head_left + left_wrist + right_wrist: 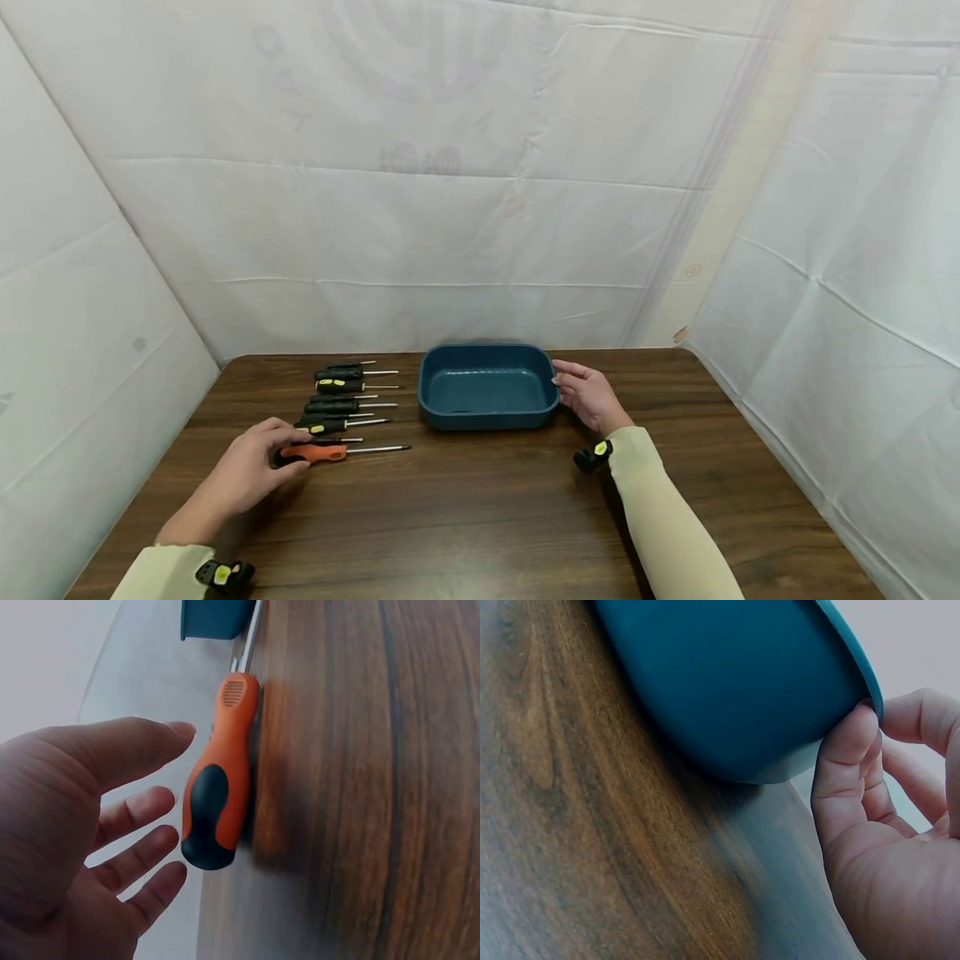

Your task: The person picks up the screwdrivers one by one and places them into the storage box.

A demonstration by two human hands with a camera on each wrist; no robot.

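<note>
Nearest the camera, the left hand [243, 471] reaches with fingers spread and relaxed toward the orange screwdriver [315, 453], which lies flat on the desk near its left edge, shaft pointing toward the blue tray [487, 414]; in the left wrist view the fingers [142, 806] sit just beside the handle [217, 787] without closing on it. By the look of it, this is the reach before a pickup, and the next move calls for curling the fingers round the handle's thick middle. Behind the orange one, a row of black-handled screwdrivers [341, 398] runs toward the far edge. At mid-desk toward the far edge, the right hand [592, 398] rests against the tray's right rim, thumb [847, 761] pressed to its outer wall, seemingly steadying it. Dark wood-grain desk [480, 517]; creased white sheeting [450, 167] walls it on three sides.
</note>
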